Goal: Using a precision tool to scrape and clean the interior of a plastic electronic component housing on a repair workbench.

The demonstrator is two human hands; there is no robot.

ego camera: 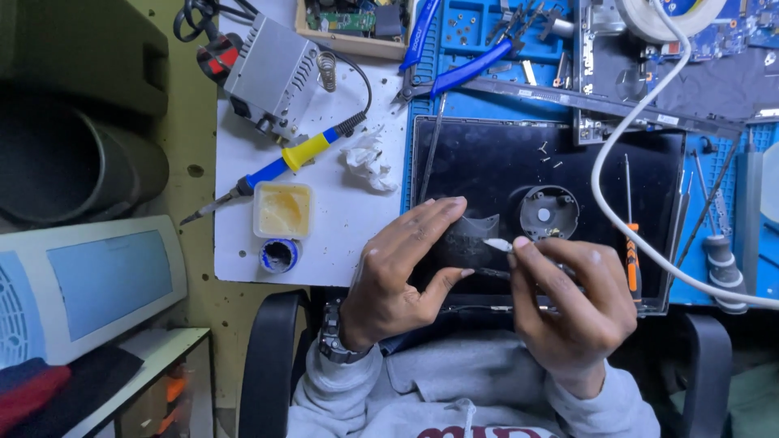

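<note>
— Here, what sits at the centre?

— A thin dark part with a curved edge (473,235), held over the lower middle of a black laptop panel (487,162) that lies flat on the worktop. The left hand (402,272) has it in a closed grip, fingers on top and thumb beneath. The right hand (568,300) pinches a small white-tipped tool (497,242), its tip touching the part's right edge.

— And on the panel itself?

— A round grey fan housing (548,212) just beside the right hand, a few loose screws (548,156) above it. An orange-handled screwdriver (631,243) lies along the panel's right side, and a white cable (625,130) loops across it.

— Farther out?

— A blue repair mat (471,105) under the panel, with blue-handled cutters (466,69) on it. To the left, a white board (341,235) carries a soldering iron with a yellow and blue handle (284,162), a grey soldering station (272,73), a tub of yellow flux (282,209), a small blue tin (278,255) and a crumpled tissue (365,158). A roll of white tape (669,16) lies at the top right. The person wears a grey sweatshirt (438,381) and a wristwatch (333,337) on the left wrist.
</note>
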